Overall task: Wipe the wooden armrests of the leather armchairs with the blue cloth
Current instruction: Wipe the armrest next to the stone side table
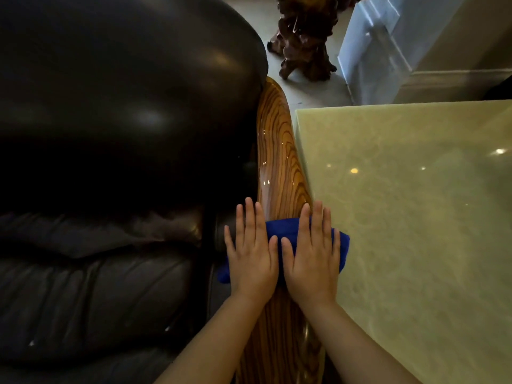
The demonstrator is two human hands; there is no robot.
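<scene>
head view: blue cloth laid crosswise on wooden armrest; left hand and right hand flat atop, fingers extended, slightly spread; armrest's long axis runs ahead of fingertips, hands equally near.

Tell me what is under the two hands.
Both the left hand and right hand press flat on a blue cloth, which lies across the wooden armrest. The cloth's middle and the wood beneath it are covered.
</scene>
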